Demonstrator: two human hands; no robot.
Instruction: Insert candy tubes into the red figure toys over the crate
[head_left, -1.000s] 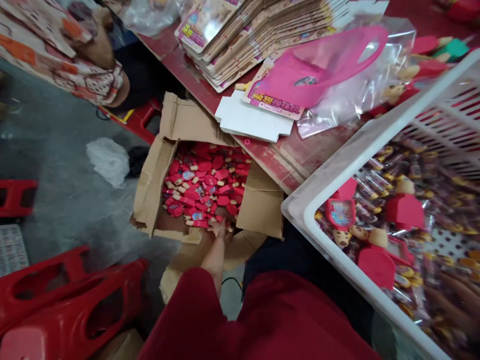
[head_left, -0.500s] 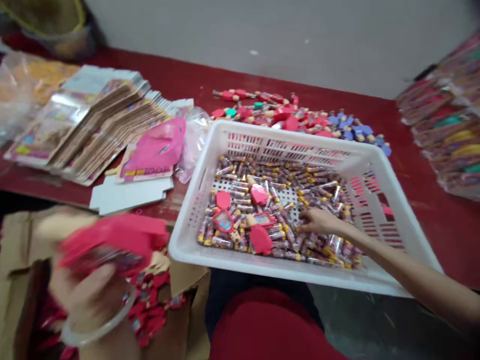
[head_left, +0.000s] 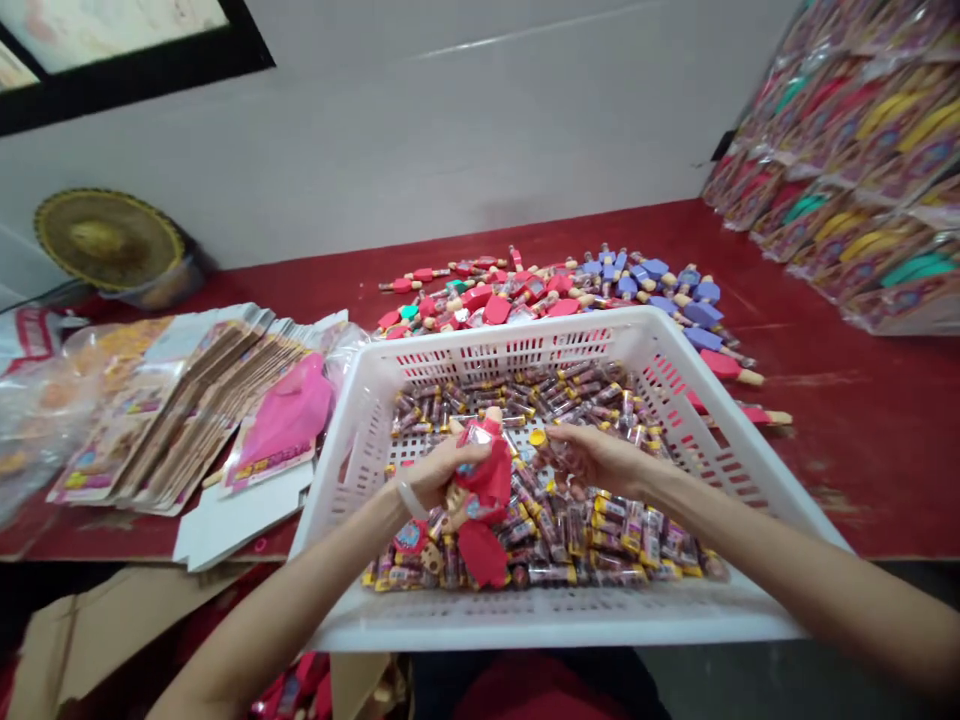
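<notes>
My left hand (head_left: 442, 472), a white bangle on its wrist, is closed around several red plastic toys with beige stick ends (head_left: 491, 478), above the left half of a white plastic basket (head_left: 570, 630). My right hand (head_left: 600, 458) is over the middle of the basket, fingers closed on small clear tubes, one showing a yellow cap (head_left: 537, 437). Many dark-filled clear tubes with yellow ends (head_left: 630, 525) lie in the basket. Another red toy piece (head_left: 482, 553) is just below my left hand; whether it is held or lying there, I cannot tell.
Behind the basket, red and purple toys (head_left: 701, 312) are heaped on the red table (head_left: 840, 400). Printed cards (head_left: 217, 400) and a pink bag (head_left: 289, 408) lie left. A cardboard box (head_left: 97, 640) stands below left. Packaged toys (head_left: 855, 150) are stacked at right.
My left hand has come from over the cardboard box to above the basket with the red toys. My right hand has lifted from the tubes, now holding some. The view has tilted up.
</notes>
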